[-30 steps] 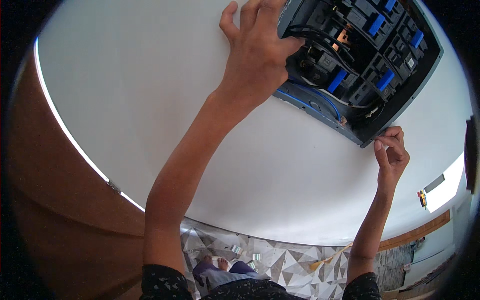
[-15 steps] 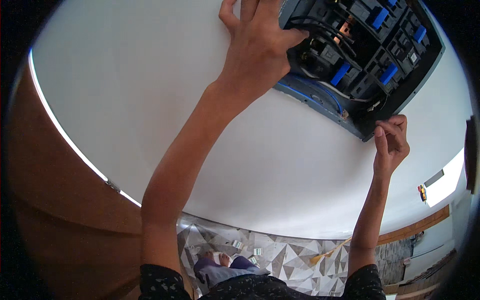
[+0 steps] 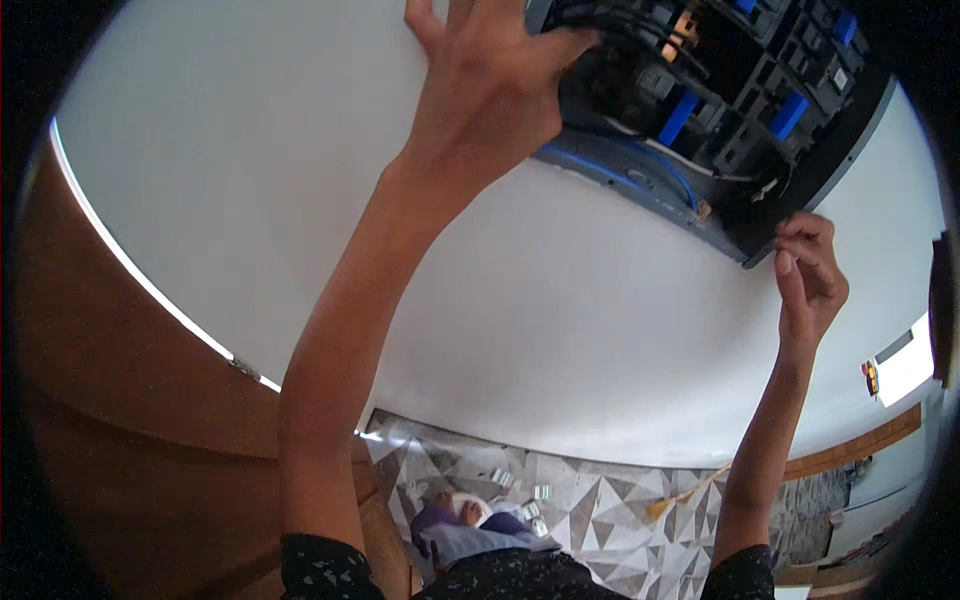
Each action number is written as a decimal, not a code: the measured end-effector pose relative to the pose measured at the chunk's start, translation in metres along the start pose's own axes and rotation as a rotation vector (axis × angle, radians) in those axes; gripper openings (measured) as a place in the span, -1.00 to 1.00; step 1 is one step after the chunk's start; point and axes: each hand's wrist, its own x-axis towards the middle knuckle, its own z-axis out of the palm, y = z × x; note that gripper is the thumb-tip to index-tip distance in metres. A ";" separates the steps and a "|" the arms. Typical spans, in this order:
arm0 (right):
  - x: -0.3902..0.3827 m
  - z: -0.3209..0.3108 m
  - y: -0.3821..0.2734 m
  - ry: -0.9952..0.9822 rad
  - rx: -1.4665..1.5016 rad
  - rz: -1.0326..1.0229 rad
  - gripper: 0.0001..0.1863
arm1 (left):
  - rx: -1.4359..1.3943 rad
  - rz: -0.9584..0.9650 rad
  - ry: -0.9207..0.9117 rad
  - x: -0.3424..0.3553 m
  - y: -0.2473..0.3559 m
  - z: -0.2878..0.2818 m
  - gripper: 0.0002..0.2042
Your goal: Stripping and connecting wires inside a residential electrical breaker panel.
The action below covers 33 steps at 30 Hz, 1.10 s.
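Note:
A dark grey breaker panel [image 3: 640, 182] is set on the white wall, uncovered, its upper part cut off by the view's edge. Inside it sit black breakers with blue levers [image 3: 678, 116], black cables [image 3: 615, 30] and a thin blue wire [image 3: 672, 172]. My left hand [image 3: 490, 75] is at the panel's left edge, fingers spread and thumb reaching over the cables; some fingertips are out of view. At the lower right corner of the panel is my right hand [image 3: 815, 270], its thumb and fingers pinched close to the rim. Whatever lies between them is too small to make out.
The white wall [image 3: 560, 320] surrounds the panel, with a brown surface [image 3: 130, 370] to the left. Below are patterned floor tiles [image 3: 600, 510], several small boxes [image 3: 542, 492] near my feet and a broom [image 3: 670, 503]. A bright opening [image 3: 905, 365] shows at the right.
The whole view has shifted slightly. My right hand sits a little farther up the panel's right rim, still pinched. The left hand stays spread at the left edge.

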 end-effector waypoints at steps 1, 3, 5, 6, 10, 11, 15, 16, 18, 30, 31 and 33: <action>0.000 -0.001 -0.002 -0.015 0.017 0.015 -0.88 | -0.049 -0.036 0.004 0.002 0.003 -0.002 -0.87; 0.002 -0.004 -0.006 -0.035 0.005 -0.004 -0.90 | -0.024 -0.001 -0.033 0.000 0.001 -0.010 -0.87; 0.003 0.001 -0.008 -0.048 -0.006 -0.007 -0.90 | 0.019 0.020 -0.063 -0.008 -0.009 -0.010 -0.87; 0.004 0.007 -0.006 -0.061 -0.022 0.008 -0.90 | -0.025 0.035 0.061 -0.014 -0.015 -0.001 -0.90; 0.003 0.005 -0.001 -0.007 -0.094 -0.083 -0.86 | -0.063 -0.012 0.123 -0.004 -0.011 0.003 -0.86; 0.004 0.000 -0.003 -0.007 -0.110 -0.090 -0.84 | -0.086 -0.013 0.175 -0.002 -0.009 0.008 -0.92; 0.004 0.011 -0.005 0.021 -0.145 -0.118 -0.78 | -0.038 0.017 0.253 -0.004 -0.014 0.005 -0.89; 0.002 0.011 -0.003 0.020 -0.166 -0.146 -0.78 | -0.039 0.015 0.288 -0.005 -0.012 0.007 -0.89; 0.000 0.012 0.001 0.076 -0.188 -0.107 -0.71 | -0.044 -0.021 0.290 -0.004 -0.009 0.009 -0.89; 0.003 0.021 -0.001 0.150 -0.233 -0.114 -0.63 | -0.236 -0.115 0.261 -0.006 -0.014 0.007 -0.85; 0.003 0.023 -0.002 0.159 -0.229 -0.113 -0.64 | -0.230 -0.107 0.250 -0.005 -0.014 0.007 -0.85; 0.004 0.025 -0.003 0.172 -0.231 -0.109 -0.65 | -0.232 -0.094 0.239 -0.004 -0.014 0.009 -0.86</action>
